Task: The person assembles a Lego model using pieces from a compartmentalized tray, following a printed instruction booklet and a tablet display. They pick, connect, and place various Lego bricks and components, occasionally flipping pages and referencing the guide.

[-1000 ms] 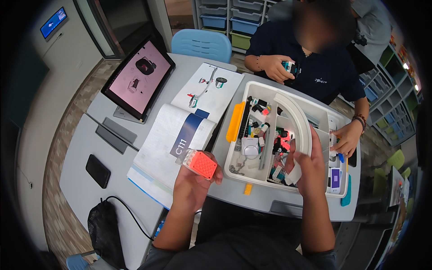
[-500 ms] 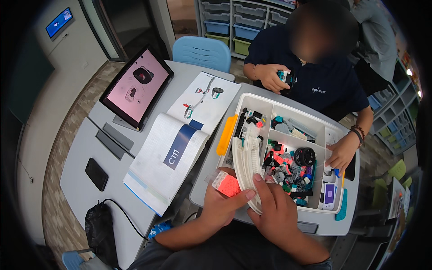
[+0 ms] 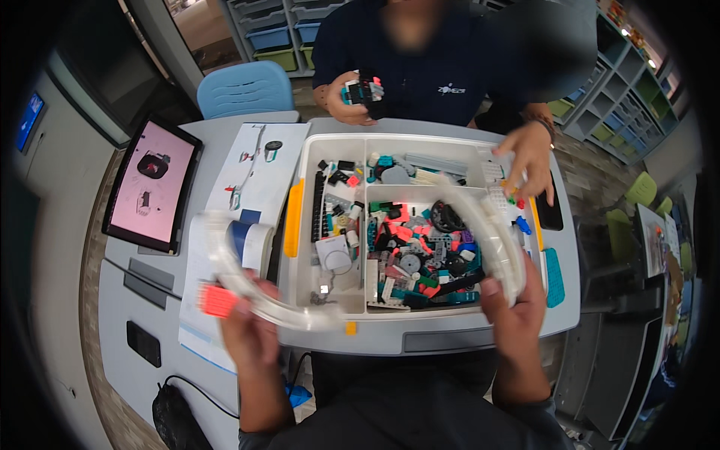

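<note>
My left hand (image 3: 251, 330) is closed on a curved white toothed rack (image 3: 281, 309), smeared by motion, and a coral studded brick (image 3: 217, 301). It is left of the white parts box (image 3: 334, 297), over the table's front edge. Another curved white toothed piece (image 3: 504, 251) stands upright in my right hand (image 3: 519, 300), above the box's right part. Loose building bricks (image 3: 420, 259) in black, coral, teal and grey fill the big middle compartment, with a black wheel (image 3: 447, 215) among them. A white module (image 3: 334, 255) lies in the left compartment.
Across the table a person (image 3: 442, 67) holds a small brick build (image 3: 365, 91); their other hand (image 3: 529, 154) reaches over the box's right compartment. To the left are an open manual (image 3: 259, 165), a laptop (image 3: 150, 184), a black phone (image 3: 143, 343) and a black pouch (image 3: 180, 412).
My hands have moved apart, each now with one curved white piece; the pieces were together before. The view has turned right. The person's right-side hand has lifted from the box.
</note>
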{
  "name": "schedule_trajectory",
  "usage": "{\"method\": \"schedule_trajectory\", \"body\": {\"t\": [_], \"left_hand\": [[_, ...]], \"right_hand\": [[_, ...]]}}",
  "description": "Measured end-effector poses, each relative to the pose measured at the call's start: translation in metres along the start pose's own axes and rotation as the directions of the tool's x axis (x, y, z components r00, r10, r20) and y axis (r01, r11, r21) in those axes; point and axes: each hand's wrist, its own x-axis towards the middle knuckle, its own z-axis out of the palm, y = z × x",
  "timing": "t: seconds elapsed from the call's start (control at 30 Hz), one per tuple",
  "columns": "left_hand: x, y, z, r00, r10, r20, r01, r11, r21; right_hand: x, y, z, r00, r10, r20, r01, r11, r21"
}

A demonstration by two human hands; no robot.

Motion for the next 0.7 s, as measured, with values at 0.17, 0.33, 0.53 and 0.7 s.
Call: {"method": "schedule_trajectory", "body": {"t": [0.17,0.33,0.53,0.7], "left_hand": [[0.081,0.052,-0.07,0.881,0.348,-0.32,-0.255,0.92,0.298],[0.097,0.049,-0.107,0.825,0.424,-0.374,-0.173,0.819,0.547],[0.077,0.063,-0.124,0.767,0.642,0.003,0.177,-0.217,0.96],[0.016,0.031,-0.006,0.946,0.212,0.246,-0.312,0.38,0.871]], "right_hand": [[-0.019,0.022,-0.06,0.955,0.119,-0.27,-0.071,0.981,0.182],[-0.03,0.031,-0.072,0.939,0.165,-0.302,-0.105,0.973,0.207],[-0.026,0.021,-0.049,0.973,0.196,-0.118,-0.175,0.97,0.169],[-0.012,-0.018,0.001,0.942,0.064,0.33,-0.104,0.989,0.104]]}}
